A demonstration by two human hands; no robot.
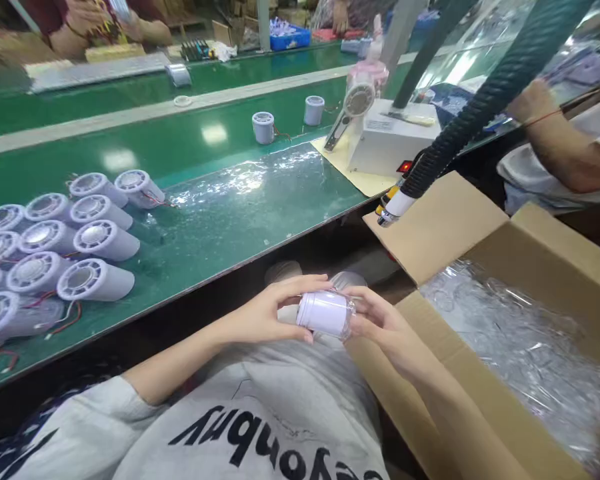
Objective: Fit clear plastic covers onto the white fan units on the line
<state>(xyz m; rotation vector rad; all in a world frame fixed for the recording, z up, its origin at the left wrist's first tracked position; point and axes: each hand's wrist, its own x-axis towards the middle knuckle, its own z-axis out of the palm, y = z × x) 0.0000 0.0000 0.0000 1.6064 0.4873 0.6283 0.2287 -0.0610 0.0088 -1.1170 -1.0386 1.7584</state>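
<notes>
Between my two hands, in front of my shirt, is a pale lilac-white cylindrical housing (324, 313) lying on its side. My left hand (273, 312) grips its left end, fingers over the top and thumb below. At the other end, my right hand (383, 325) closes its fingers around a clear plastic piece (351, 316) that sits against the housing. Whether that piece is fastened on cannot be seen. Similar cylindrical units (96, 280), with round slotted ends and thin red wires, lie grouped on the green bench at the left.
An open cardboard box (460, 347) of clear plastic pieces (510, 333) stands at my right. Above it hangs a black flexible hose (470, 120). A white machine (395, 143) and a handheld fan (357, 100) are on the bench. Co-workers' arms (555, 140) show beyond.
</notes>
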